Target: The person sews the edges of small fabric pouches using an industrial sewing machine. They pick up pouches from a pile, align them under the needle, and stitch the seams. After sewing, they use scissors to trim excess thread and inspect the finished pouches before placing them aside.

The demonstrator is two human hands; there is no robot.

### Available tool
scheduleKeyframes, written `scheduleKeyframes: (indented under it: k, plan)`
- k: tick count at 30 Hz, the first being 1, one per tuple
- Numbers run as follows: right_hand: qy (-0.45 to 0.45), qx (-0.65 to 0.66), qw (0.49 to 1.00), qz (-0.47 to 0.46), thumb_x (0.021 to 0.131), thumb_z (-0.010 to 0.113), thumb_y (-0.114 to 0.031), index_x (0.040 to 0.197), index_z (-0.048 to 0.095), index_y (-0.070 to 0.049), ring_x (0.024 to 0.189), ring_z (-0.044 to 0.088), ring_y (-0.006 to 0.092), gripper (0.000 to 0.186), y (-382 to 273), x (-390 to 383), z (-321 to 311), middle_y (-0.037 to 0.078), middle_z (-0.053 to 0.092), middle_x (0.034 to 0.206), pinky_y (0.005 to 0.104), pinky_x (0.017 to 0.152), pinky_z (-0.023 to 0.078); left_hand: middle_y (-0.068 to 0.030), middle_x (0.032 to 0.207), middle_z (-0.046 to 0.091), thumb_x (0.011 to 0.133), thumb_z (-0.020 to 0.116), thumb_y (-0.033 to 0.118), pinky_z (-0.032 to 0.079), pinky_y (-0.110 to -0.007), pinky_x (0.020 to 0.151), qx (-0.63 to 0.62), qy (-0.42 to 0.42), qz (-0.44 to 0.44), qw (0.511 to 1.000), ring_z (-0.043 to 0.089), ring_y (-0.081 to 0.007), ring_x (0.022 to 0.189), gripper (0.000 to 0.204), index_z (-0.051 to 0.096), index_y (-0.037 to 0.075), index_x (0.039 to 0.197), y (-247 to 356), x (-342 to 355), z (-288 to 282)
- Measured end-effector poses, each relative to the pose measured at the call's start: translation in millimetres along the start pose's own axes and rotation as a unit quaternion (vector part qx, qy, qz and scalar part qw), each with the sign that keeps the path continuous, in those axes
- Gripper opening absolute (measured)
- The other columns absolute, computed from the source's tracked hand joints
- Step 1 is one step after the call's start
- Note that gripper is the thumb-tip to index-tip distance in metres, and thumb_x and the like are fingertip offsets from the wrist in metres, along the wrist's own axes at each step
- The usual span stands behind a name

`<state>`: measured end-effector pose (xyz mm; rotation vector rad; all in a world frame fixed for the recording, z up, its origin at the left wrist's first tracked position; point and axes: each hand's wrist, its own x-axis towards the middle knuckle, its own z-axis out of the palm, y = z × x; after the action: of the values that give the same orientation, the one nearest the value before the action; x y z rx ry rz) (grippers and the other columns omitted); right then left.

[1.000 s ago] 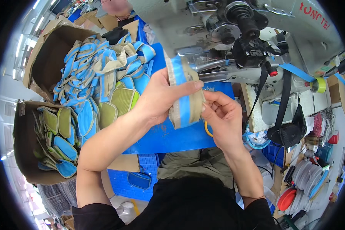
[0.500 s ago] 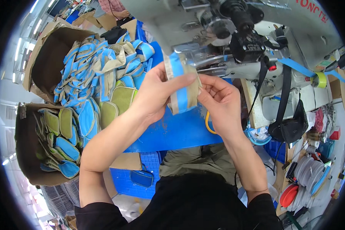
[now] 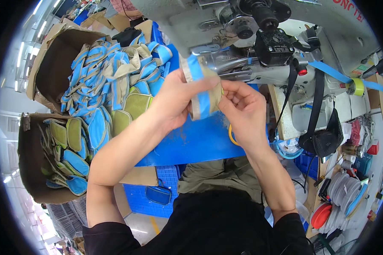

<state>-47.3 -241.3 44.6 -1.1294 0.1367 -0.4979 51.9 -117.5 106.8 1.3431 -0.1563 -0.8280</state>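
Between my hands, over the blue tabletop (image 3: 183,146), is a curved beige fabric strip with a blue stripe (image 3: 203,104). My left hand (image 3: 172,100) grips it with the thumb across its face and the fingers behind it. At its right edge, my right hand (image 3: 244,110) pinches the fabric between thumb and fingertips. What lies under my right fingertips is too small to make out. Just beyond the strip stands a grey sewing machine (image 3: 230,63). A yellow ring-shaped handle (image 3: 232,135) shows partly beside my right hand.
At left, a cardboard box (image 3: 38,72) stands by a heap of blue and beige strips (image 3: 93,80). Below it, another box (image 3: 30,170) holds green and blue fabric pieces (image 3: 74,163). Blue tape (image 3: 332,73) runs to a yellow-green roll (image 3: 356,87). A black mesh pouch (image 3: 323,136) hangs at right.
The strip has tilted slightly and its lower end has moved up a little in my hands. Both hands keep their hold. The view has shifted slightly.
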Motion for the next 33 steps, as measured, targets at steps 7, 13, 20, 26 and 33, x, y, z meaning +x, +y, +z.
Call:
scheduleKeyframes:
  k: [7,13,20,26,33]
  plan:
    - [0.017,-0.012,1.0,0.003,0.089,0.071,0.0,0.11,0.071,0.003,0.086,0.066,0.0089,0.021,-3.1,5.5,3.1,0.005,0.073,0.094,0.0238,0.075,0.051,-0.0055,0.098,0.072,0.09,0.077,0.014,0.057,-0.028,0.072,0.027,-0.038,0.003,0.999,0.07,-0.0137,0.083,0.025,0.066,0.002,0.109,9.1,8.1,-6.6]
    - [0.033,-0.16,0.978,-0.129,0.084,0.075,-0.002,0.105,0.072,0.0,0.085,0.067,0.0146,0.022,4.1,2.2,-1.2,0.008,0.072,0.093,0.0286,0.076,0.053,-0.0056,0.099,0.073,0.093,0.075,0.018,0.057,-0.027,0.074,0.047,-0.009,0.057,0.997,0.07,-0.012,0.084,0.024,0.069,0.002,0.109,-2.7,-10.1,-8.1]
    - [0.041,-0.237,0.943,-0.229,0.076,0.078,-0.001,0.104,0.067,-0.002,0.084,0.068,0.023,0.03,15.0,-3.0,-3.1,0.01,0.068,0.093,0.0332,0.076,0.054,-0.007,0.103,0.073,0.095,0.072,0.017,0.06,-0.031,0.079,-0.012,-0.031,0.019,0.999,0.072,-0.0145,0.09,0.022,0.069,0.003,0.112,0.5,-7.0,-14.1]
    - [0.047,-0.218,0.946,-0.234,0.078,0.077,-0.003,0.104,0.067,-0.005,0.081,0.067,0.0198,0.029,19.8,-1.6,-0.1,0.008,0.067,0.09,0.0311,0.067,0.05,-0.0072,0.104,0.073,0.094,0.073,0.015,0.06,-0.032,0.081,0.005,-0.034,0.04,0.999,0.072,-0.0152,0.091,0.024,0.068,0.003,0.114,-4.0,-3.7,-16.9]
    - [0.059,-0.186,0.956,-0.221,0.08,0.076,-0.003,0.109,0.069,-0.008,0.077,0.065,0.0162,0.03,28.0,3.2,0.0,0.005,0.069,0.089,0.028,0.061,0.047,-0.0063,0.098,0.074,0.088,0.08,0.012,0.057,-0.028,0.077,0.094,-0.036,0.104,0.989,0.07,-0.0121,0.086,0.025,0.071,0.002,0.108,-8.2,-3.7,-13.8]
